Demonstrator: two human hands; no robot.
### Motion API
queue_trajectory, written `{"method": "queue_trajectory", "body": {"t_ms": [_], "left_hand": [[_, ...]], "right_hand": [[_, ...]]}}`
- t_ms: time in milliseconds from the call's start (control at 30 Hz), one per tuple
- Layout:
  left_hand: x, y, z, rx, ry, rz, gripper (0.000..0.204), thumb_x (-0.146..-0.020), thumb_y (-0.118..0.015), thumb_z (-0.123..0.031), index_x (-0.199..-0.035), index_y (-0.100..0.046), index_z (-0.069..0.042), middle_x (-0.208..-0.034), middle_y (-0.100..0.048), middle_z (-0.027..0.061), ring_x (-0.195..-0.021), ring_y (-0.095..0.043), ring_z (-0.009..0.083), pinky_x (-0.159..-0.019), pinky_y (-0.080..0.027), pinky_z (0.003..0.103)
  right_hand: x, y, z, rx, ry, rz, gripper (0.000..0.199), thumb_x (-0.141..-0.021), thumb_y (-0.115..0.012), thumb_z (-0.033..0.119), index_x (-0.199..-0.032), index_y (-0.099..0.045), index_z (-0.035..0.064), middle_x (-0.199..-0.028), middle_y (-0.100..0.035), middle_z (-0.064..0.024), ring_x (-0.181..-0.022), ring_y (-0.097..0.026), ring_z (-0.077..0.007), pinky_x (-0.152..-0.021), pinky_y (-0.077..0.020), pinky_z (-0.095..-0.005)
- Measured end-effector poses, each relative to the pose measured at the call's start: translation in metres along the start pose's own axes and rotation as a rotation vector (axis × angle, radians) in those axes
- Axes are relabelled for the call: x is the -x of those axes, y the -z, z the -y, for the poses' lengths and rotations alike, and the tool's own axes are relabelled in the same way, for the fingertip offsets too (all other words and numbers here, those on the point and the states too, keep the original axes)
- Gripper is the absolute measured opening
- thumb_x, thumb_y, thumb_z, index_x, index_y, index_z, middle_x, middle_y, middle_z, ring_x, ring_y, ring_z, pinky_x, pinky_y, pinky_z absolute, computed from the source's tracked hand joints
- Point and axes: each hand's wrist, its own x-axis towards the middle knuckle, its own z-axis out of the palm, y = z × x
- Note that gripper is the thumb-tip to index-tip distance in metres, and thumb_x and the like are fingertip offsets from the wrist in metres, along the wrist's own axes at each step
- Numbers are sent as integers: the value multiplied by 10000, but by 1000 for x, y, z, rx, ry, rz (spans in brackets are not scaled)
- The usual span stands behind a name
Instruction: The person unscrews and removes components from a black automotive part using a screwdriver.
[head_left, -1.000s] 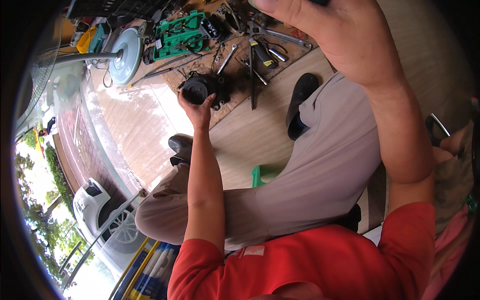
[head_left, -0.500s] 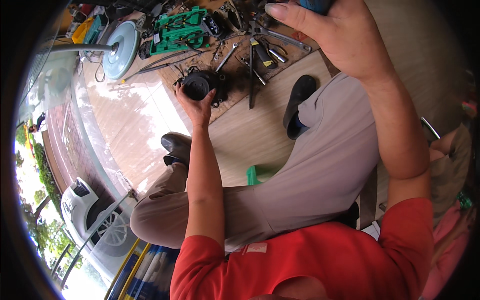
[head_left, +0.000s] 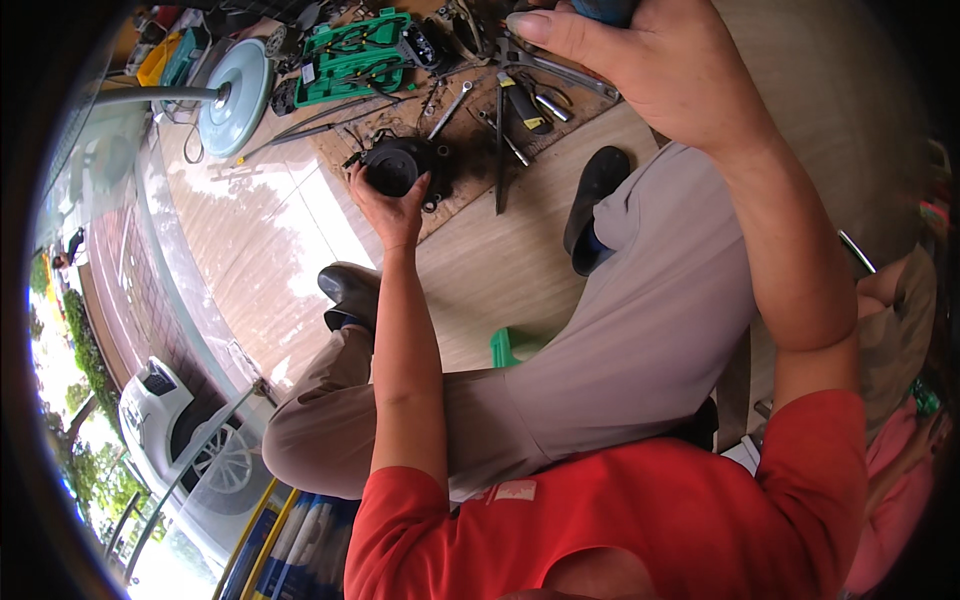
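Right grip (head_left: 675,85) shifted left; tools (head_left: 452,108) litter stained board (head_left: 468,190) on floor (head_left: 470,285).

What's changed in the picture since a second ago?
Your right hand has come slightly lower in view, showing more of the blue object it holds; over the last half second it has also shifted left. The whole view has drifted slightly. Nothing was visibly taken up or let go. Your left hand stays on the black part.

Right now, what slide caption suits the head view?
Left hand grips a round black part, right hand holds a blue object; a green tool case lies beyond.
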Motion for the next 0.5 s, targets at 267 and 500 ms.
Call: {"method": "queue_trajectory", "body": {"t_ms": [267,500], "left_hand": [[-1,-2,3,-29,-2,-32,953,-617,-952,-275,-1354,-431,32,-1333,-496,202,-1258,-498,341,-1090,-398,413],[-1,-1,5,-44,-19,-30,969,-616,-954,-272,-1366,-426,40,-1326,-497,205,-1254,-501,340,-1088,-399,411]], "right_hand": [[4,9,-6,-1,62,58,194,-922,-734,178,-878,-648,10,-717,-605,-10,-701,-559,-114,-682,-477,-297],[1,11,9,-43,-103,86,187,-921,-729,166,-955,-656,-3,-735,-620,-20,-708,-584,-124,-684,-487,-299]]}}
